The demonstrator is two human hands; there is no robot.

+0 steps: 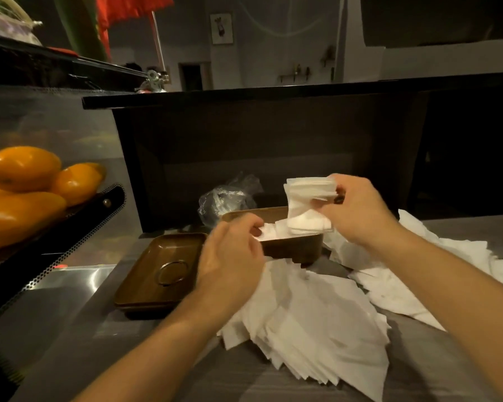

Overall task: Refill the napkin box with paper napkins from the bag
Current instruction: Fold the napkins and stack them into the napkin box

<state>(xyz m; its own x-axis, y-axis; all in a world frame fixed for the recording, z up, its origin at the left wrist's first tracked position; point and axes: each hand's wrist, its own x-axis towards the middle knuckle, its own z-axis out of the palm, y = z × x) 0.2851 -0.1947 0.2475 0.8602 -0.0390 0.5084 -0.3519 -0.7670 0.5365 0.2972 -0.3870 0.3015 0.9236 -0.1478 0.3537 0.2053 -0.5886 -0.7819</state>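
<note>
A brown napkin box (291, 250) stands open on the counter, with white napkins showing inside it. My right hand (357, 210) grips a folded stack of white napkins (305, 204) above the box's right end; the stack bends down into the box. My left hand (230, 256) is at the box's left end and pinches the edge of a napkin (266, 232) lying in it. The box's brown lid (157, 271) lies upside down to the left. A crumpled clear plastic bag (227, 198) sits behind the box.
Loose white napkins (317, 320) are spread over the grey counter (186, 367) in front of and right of the box. Orange fruit (26, 187) fills a black perforated tray at the left. A dark raised counter wall (259, 146) stands behind.
</note>
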